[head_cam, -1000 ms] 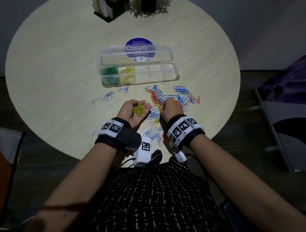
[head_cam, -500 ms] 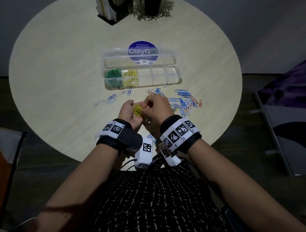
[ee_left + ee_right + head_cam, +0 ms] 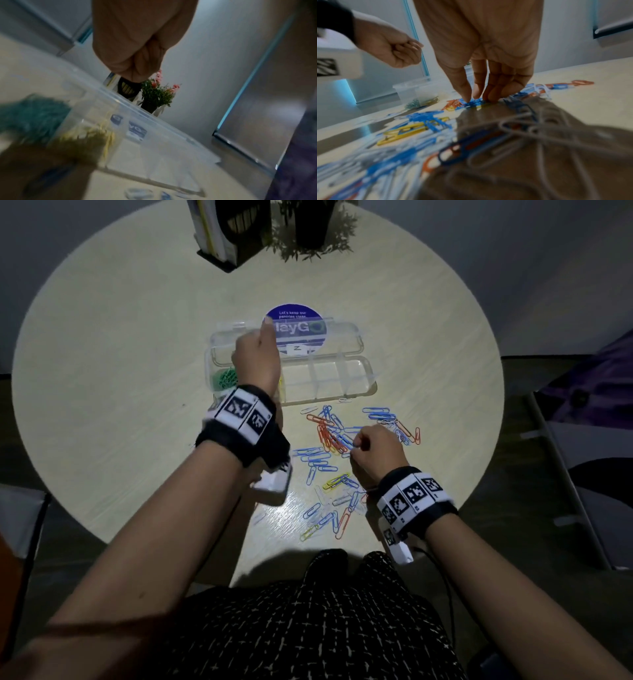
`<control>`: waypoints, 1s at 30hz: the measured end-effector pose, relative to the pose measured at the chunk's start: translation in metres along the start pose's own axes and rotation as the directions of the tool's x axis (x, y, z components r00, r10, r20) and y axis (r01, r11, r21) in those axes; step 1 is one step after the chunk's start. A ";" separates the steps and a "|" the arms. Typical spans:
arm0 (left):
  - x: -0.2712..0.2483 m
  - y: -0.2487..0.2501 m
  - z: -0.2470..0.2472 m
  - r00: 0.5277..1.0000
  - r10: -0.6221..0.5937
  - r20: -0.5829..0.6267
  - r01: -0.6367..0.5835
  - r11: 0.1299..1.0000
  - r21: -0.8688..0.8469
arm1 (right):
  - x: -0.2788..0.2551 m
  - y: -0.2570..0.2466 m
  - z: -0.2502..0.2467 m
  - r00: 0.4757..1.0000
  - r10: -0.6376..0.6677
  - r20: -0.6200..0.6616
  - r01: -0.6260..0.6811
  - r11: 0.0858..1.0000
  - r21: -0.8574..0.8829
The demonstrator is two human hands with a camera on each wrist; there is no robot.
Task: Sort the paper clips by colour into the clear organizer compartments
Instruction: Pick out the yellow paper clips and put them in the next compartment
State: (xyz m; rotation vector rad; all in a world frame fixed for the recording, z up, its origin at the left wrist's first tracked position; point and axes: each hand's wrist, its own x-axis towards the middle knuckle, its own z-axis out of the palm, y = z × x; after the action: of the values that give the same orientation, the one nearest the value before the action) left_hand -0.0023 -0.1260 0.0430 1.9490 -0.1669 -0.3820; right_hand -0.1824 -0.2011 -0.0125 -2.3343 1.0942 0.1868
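Many loose clips point(image 3: 337, 474), blue, orange, yellow and white, lie scattered on the table point(image 3: 102, 392) nearest the person. The right hand point(image 3: 375, 451) sits on the pile, fingertips point(image 3: 468, 99) pressing a blue clip, fingers nearly straight and close together. Farther off, the left hand point(image 3: 255, 359) hovers over the organizer point(image 3: 342, 378), fingers curled; whether it holds anything cannot be told. Green clips point(image 3: 224, 378) and yellow clips point(image 3: 96, 134) fill the two left compartments.
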 end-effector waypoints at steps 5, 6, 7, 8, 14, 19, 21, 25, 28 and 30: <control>0.028 -0.018 0.018 0.981 0.168 0.100 -0.196 0.855 0.481 | 0.000 0.007 -0.001 0.999 0.006 0.035 -0.006 1.000 0.002; 0.029 -0.023 0.021 0.979 0.162 0.121 -0.202 0.821 0.534 | 0.000 0.008 -0.001 0.999 0.008 0.037 -0.008 1.000 0.004; 0.029 -0.026 0.023 0.978 0.156 0.137 -0.206 0.793 0.573 | 0.000 0.008 -0.001 0.999 0.010 0.036 -0.010 1.000 0.007; 0.030 -0.028 0.024 0.978 0.152 0.143 -0.208 0.771 0.602 | 0.001 0.008 -0.001 0.999 0.011 0.035 -0.011 1.000 0.011; 0.029 -0.031 0.025 0.963 0.238 0.123 -0.263 0.752 0.604 | -0.004 0.005 0.002 1.000 -0.019 0.011 0.019 0.999 0.049; 0.002 -0.026 0.023 0.869 0.474 0.144 -0.483 0.745 0.461 | -0.009 -0.009 0.009 0.987 -0.152 0.043 0.149 0.987 0.060; -0.017 -0.028 0.024 0.846 0.493 0.202 -0.531 0.751 0.393 | -0.008 -0.014 0.013 0.983 -0.179 0.048 0.178 0.984 0.013; -0.050 -0.049 0.027 0.800 0.347 0.490 -0.540 0.772 0.335 | -0.003 -0.010 0.009 0.996 -0.092 -0.024 0.091 0.996 -0.007; -0.071 -0.065 0.025 0.744 0.127 0.656 -0.515 0.735 0.442 | -0.001 -0.004 0.005 0.998 -0.044 -0.047 0.043 0.999 -0.019; -0.080 -0.074 0.021 0.709 0.034 0.704 -0.520 0.700 0.490 | 0.001 -0.006 0.005 0.997 -0.065 -0.047 0.064 0.998 -0.027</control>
State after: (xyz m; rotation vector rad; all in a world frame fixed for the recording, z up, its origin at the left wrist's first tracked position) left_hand -0.0892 -0.0919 -0.0172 2.3375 -1.2371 -0.8725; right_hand -0.1771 -0.1962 -0.0142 -2.4045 1.0431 0.1221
